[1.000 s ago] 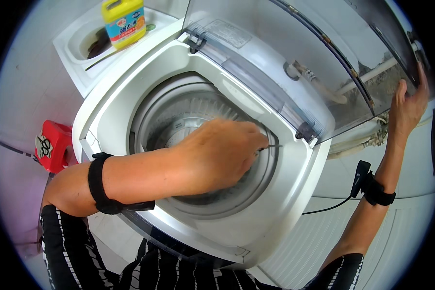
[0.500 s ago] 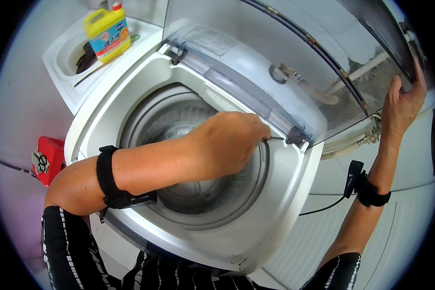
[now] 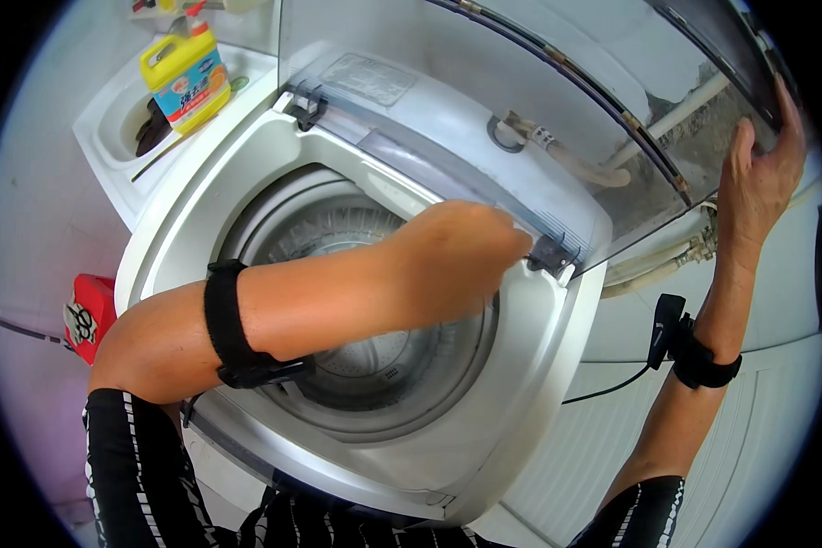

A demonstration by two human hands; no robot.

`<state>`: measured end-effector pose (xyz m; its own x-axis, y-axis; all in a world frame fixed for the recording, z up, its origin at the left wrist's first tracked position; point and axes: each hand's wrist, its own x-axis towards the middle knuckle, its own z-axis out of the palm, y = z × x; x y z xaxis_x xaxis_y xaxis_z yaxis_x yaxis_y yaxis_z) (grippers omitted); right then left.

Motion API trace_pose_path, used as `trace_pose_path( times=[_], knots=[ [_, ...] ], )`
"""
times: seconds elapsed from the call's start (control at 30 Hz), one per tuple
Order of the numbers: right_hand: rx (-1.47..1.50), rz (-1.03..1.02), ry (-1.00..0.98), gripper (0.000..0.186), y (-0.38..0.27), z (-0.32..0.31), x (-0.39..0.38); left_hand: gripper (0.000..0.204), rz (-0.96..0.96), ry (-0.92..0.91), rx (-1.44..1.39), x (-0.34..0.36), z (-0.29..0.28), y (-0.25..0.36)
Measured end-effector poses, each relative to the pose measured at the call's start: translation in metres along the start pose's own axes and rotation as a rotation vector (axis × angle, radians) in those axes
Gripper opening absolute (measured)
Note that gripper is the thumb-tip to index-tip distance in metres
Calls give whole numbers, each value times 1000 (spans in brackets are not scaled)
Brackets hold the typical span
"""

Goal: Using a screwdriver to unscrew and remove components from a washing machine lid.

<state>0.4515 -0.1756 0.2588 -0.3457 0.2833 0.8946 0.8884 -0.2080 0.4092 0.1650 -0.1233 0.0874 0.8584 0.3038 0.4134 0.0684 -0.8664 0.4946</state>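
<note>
My left hand (image 3: 461,260) is closed and reaches across the washing machine tub (image 3: 374,365) to its right back rim, close by the lid's right hinge (image 3: 551,254). What its fingers hold, if anything, is hidden, and the hand is slightly blurred. The see-through washing machine lid (image 3: 575,119) stands raised. Against the lid's right end rests my right hand (image 3: 763,178), fingers stretched upward and thumb apart. The white top-loading washing machine (image 3: 530,365) has a bare metal drum.
At the back left, a yellow jug (image 3: 189,82) stands on a white sink (image 3: 110,183), with a dark cloth (image 3: 152,128) in the basin. A red container (image 3: 93,306) is at the left. Hoses (image 3: 662,260) run behind the machine.
My left hand has shifted slightly right and up along the back rim, toward the lid hinge. My right hand stays at the lid's edge. The whole view has shifted a little.
</note>
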Motion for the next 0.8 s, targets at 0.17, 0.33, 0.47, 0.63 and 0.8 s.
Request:
trace_pose_path(
  times=[0.17,0.33,0.47,0.63,0.8],
  knots=[
    [-3,-17,22,47,-2,1,4,17,128,53,84,21,1,17],
    [10,-64,71,47,-3,0,5,6,163,-178,143,47,6,33],
    [-3,-34,69,46,-2,1,3,6,205,-70,135,51,14,35],
    [-26,10,21,45,3,0,-1,6,229,30,59,42,22,22],
    [-116,-20,66,42,11,5,-3,8,79,-98,200,28,28,11]
  ],
)
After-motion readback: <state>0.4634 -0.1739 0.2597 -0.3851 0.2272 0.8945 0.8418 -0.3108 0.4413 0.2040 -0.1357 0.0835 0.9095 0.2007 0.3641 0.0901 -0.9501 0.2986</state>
